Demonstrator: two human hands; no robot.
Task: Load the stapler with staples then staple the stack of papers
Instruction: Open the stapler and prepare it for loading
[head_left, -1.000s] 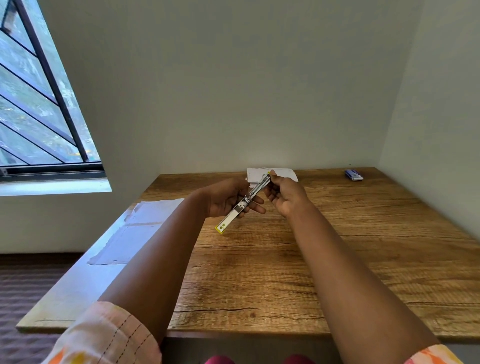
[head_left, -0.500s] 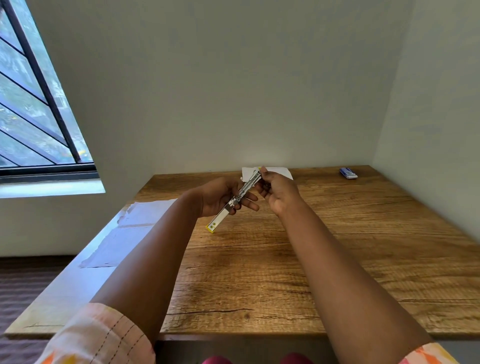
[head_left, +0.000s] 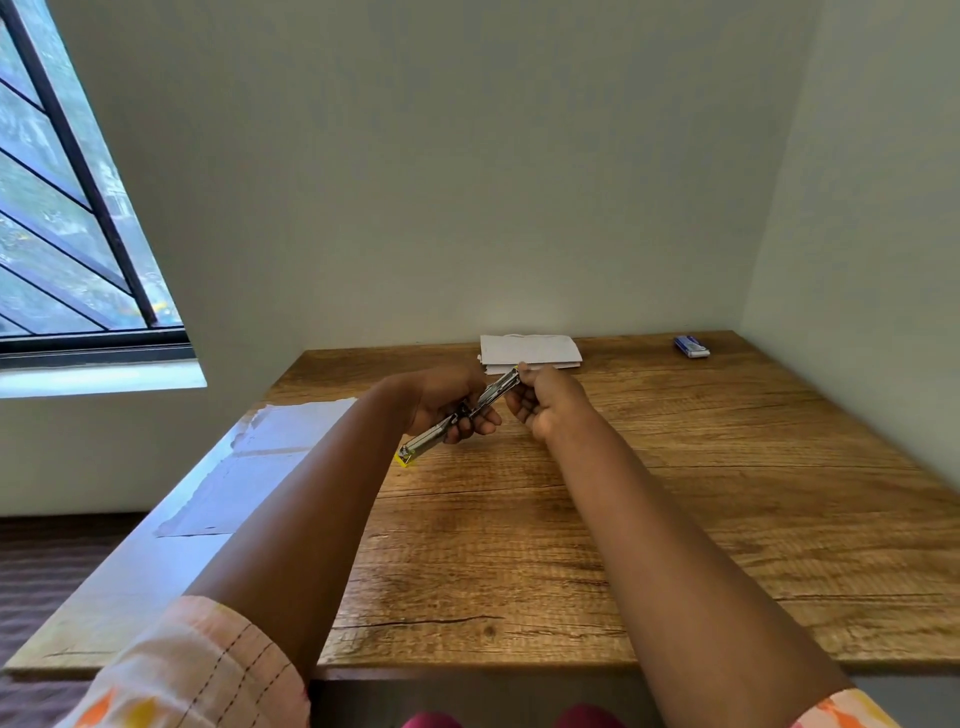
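Note:
A metal stapler (head_left: 447, 426) with yellow ends is swung wide open into one long bar, held slantwise above the wooden table (head_left: 623, 519). My left hand (head_left: 452, 400) grips its middle. My right hand (head_left: 540, 400) pinches the far upper end with its fingertips; whether it also holds staples I cannot tell. The white stack of papers (head_left: 530, 351) lies behind the hands near the back wall. A small blue staple box (head_left: 692, 346) sits at the far right back corner.
A pale sheet (head_left: 260, 457) covers the table's left side. Walls close the table in at the back and right. A barred window (head_left: 67, 208) is at the left.
The hands and the open stapler have barely shifted; the yellow near end has dipped a little lower. Both grips are unchanged.

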